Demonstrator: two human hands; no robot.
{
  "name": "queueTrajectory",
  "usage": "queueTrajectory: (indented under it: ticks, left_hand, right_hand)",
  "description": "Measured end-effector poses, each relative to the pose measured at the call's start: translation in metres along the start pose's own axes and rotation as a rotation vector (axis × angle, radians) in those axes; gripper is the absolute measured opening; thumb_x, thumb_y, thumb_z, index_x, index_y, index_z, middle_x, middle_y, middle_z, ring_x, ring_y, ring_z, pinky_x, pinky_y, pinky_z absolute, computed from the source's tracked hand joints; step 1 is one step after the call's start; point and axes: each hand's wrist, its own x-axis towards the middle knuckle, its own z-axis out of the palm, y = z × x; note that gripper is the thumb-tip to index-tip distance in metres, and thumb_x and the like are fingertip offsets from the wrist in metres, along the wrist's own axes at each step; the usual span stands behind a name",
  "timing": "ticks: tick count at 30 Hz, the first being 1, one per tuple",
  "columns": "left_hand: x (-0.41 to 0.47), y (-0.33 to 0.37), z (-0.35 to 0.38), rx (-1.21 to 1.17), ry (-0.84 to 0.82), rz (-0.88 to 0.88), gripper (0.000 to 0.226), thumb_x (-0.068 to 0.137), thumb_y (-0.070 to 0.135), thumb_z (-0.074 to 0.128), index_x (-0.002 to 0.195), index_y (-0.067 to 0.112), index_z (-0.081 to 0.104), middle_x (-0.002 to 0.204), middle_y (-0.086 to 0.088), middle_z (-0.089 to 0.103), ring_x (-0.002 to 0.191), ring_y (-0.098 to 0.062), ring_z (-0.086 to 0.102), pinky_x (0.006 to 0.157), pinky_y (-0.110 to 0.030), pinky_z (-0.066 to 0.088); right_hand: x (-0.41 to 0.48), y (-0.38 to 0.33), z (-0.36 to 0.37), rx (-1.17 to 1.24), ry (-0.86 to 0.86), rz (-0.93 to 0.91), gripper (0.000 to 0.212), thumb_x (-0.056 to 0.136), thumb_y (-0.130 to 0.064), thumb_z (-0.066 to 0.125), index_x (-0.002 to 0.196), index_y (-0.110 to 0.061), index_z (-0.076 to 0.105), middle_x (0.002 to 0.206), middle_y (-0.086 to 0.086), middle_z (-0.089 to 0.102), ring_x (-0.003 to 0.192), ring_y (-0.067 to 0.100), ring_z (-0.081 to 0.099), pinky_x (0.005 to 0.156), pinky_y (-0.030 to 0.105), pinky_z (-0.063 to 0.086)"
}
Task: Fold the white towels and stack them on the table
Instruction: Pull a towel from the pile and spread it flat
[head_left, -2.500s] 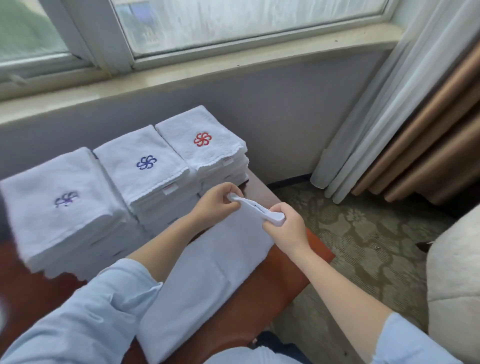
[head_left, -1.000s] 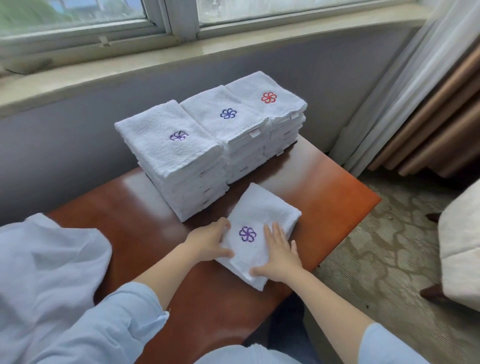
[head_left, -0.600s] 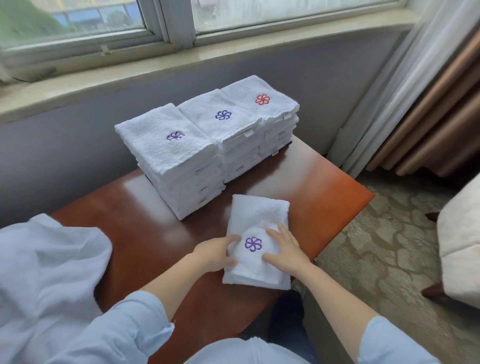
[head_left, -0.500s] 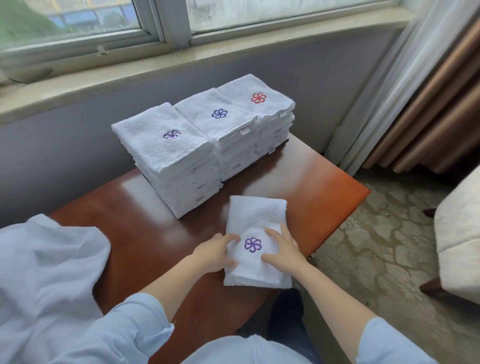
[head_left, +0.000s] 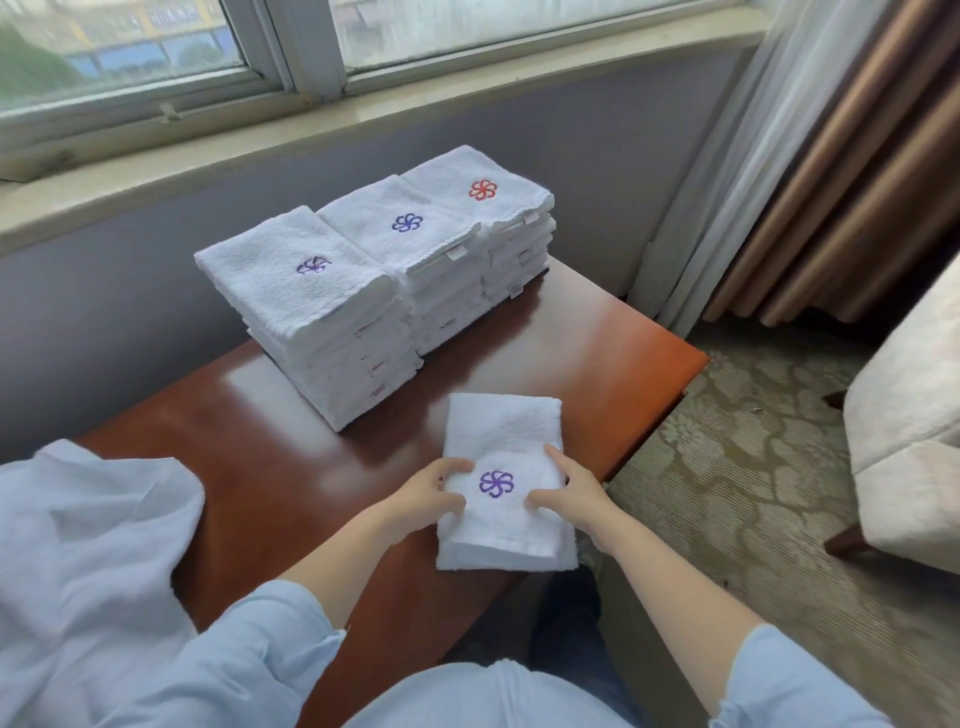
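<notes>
In the head view, a folded towel (head_left: 506, 457) with a purple flower mark lies flat by the near right edge of the table (head_left: 249, 467). The left hand (head_left: 426, 496) grips its left edge and the right hand (head_left: 576, 493) its right edge, thumbs on top. Three stacks (head_left: 363, 291) of folded towels stand side by side behind it, apart from it, and a loose pile (head_left: 78, 545) lies at the left.

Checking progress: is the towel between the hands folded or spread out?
Folded. The towel is a compact rectangle, layered edges at its near end, left hand and right hand holding its sides.
</notes>
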Motion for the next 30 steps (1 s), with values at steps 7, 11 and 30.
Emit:
queueTrajectory:
  ticks: [7,11,30]
  left_hand:
    - [-0.002,0.009,0.004,0.092,0.043,0.182,0.07,0.07,0.004,0.065,0.129,0.036,0.044,0.122,0.004,0.052,0.084,0.006,0.06,0.066,-0.008,0.044]
    - [0.001,0.036,-0.009,0.152,0.114,0.289,0.077,0.059,0.02,0.063,0.129,0.044,0.041,0.125,0.003,0.04,0.105,-0.009,0.054,0.078,-0.013,0.047]
    - [0.011,0.214,-0.123,0.11,0.533,0.526,0.094,0.066,0.019,0.068,0.149,0.042,0.031,0.133,0.002,0.031,0.102,-0.015,0.054,0.083,-0.011,0.046]
  right_hand:
    - [-0.009,-0.013,-0.014,-0.024,-0.048,-0.102,0.099,0.074,-0.002,0.065,0.155,-0.037,0.021,0.15,-0.007,0.033,0.122,0.014,0.043,0.084,0.019,0.046]
    - [-0.009,-0.038,-0.028,-0.04,0.011,-0.217,0.098,0.075,0.0,0.062,0.155,-0.037,0.02,0.151,-0.006,0.029,0.128,0.016,0.042,0.1,0.035,0.048]
    - [0.057,-0.269,-0.117,-0.114,-0.109,-0.597,0.095,0.062,-0.014,0.055,0.146,-0.053,0.031,0.132,-0.007,0.05,0.108,0.016,0.063,0.091,0.033,0.057]
